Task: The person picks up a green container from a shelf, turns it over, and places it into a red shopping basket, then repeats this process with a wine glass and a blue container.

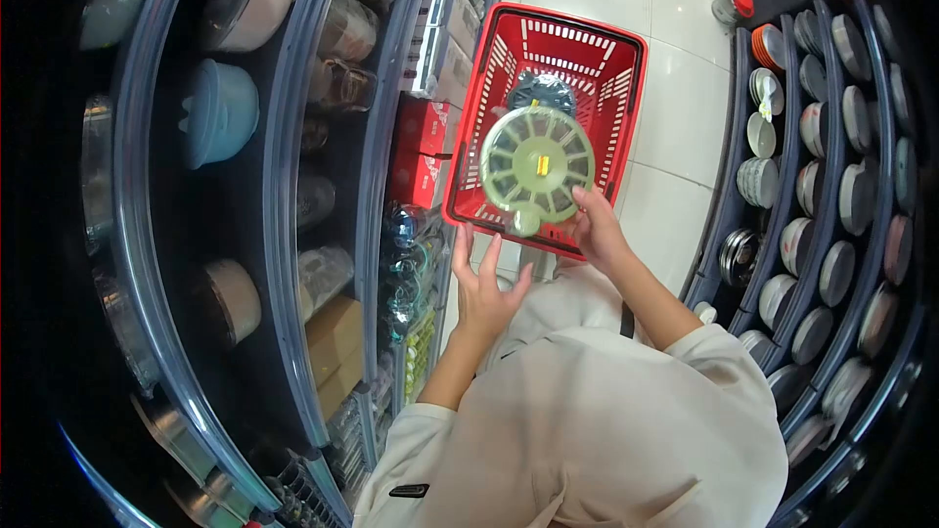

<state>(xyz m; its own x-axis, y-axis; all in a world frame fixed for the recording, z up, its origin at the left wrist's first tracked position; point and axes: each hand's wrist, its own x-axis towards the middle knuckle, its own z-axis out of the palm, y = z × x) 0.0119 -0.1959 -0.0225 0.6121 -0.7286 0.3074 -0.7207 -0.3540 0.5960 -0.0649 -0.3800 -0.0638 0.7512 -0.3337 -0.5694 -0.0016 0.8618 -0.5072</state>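
Note:
My right hand [601, 233] pinches the edge of a round pale-green plastic piece [526, 145]. Spoke-like ribs run out from its centre, a yellow price sticker sits on it, and a small round tab juts from its near edge. It overlaps the inside of a red shopping basket [636, 103] with slotted walls and a black-trimmed rim. Beyond the green piece, a dark item in clear wrap [544, 90] lies in the basket. My left hand [481, 301] is open and holds nothing, fingers spread with the tips right at the basket's near left rim.
Shelves on the left carry wrapped pots, a light-blue lidded pot [223, 115], red boxes [425, 152] and a cardboard box [335, 347]. Shelves on the right hold stacked plates and bowls [758, 181]. Red-lidded jars [732, 6] stand past the white tiled floor [675, 122].

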